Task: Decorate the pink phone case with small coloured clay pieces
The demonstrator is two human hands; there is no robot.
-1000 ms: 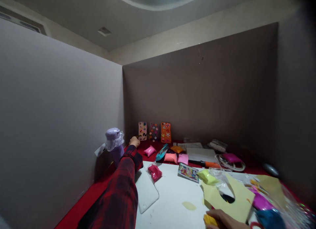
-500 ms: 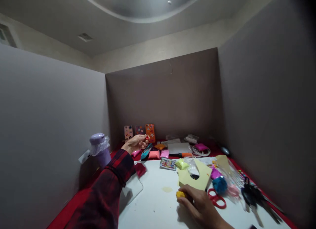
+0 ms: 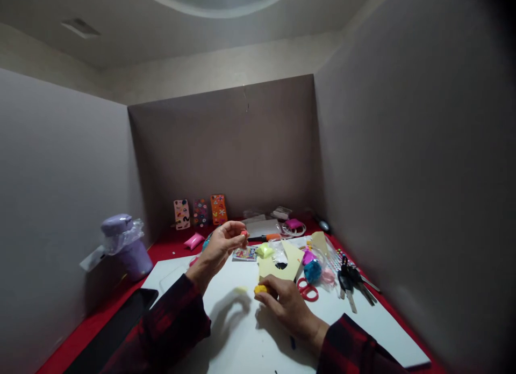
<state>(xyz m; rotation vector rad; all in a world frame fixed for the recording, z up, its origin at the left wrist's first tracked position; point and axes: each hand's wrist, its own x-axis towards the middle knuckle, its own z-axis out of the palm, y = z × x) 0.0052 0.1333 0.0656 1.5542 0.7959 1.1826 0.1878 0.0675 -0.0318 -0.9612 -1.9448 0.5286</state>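
My left hand [image 3: 217, 249] is raised over the far part of the white board [image 3: 242, 342], pinching a small red piece [image 3: 244, 233] between thumb and fingertips. What the piece is made of does not show clearly. Lower and to the right, my right hand [image 3: 287, 305] grips a yellow lump [image 3: 260, 289], which looks like modelling clay, just above the board. Beyond that hand lies a pale yellow paper sheet [image 3: 296, 260] with a hole in it. Red-handled scissors [image 3: 308, 294] rest close to its right side. A pale yellow spot [image 3: 241, 289] marks the board between my hands.
Three decorated phone cases, one orange [image 3: 219, 209], stand at the back left. A purple tumbler [image 3: 135, 258] is on the left, with a dark phone-like slab [image 3: 121, 320] nearer. Keys [image 3: 350, 285], a blue lump [image 3: 313, 271] and small packets lie to the right.
My left hand has come nearer and to the right, away from the packets at the back, still pinching the red piece. My view has swung right. The right hand keeps the yellow lump.
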